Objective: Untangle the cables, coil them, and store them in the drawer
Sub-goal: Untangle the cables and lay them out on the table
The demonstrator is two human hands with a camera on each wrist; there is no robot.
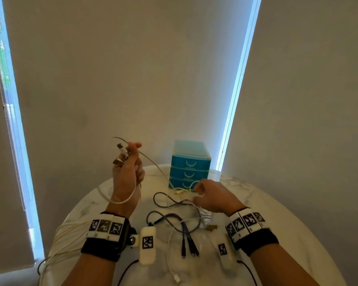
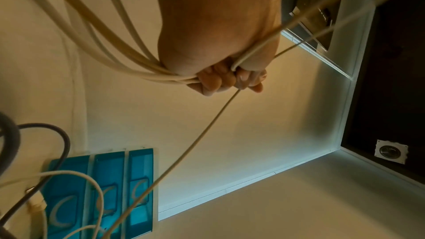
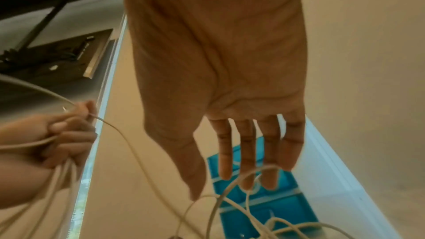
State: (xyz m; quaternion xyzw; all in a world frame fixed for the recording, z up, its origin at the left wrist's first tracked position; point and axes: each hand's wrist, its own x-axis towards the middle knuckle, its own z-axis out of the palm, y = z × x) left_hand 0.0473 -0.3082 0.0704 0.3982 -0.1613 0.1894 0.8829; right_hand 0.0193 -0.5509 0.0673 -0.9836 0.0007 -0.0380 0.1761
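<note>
cables (image 1: 174,221) on table (image 1: 277,203), drawer unit (image 1: 189,166) behind

A round white marble table (image 1: 293,234) carries a blue three-drawer organizer (image 1: 190,165) at its far edge, with a dark multi-plug cable (image 1: 174,221) and a white cable (image 1: 171,259) lying loose nearer than the organizer.

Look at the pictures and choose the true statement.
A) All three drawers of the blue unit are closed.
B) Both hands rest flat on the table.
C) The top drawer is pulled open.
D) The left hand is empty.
A: the blue drawer unit shows three flush fronts, while the raised left hand grips white cables.
</note>
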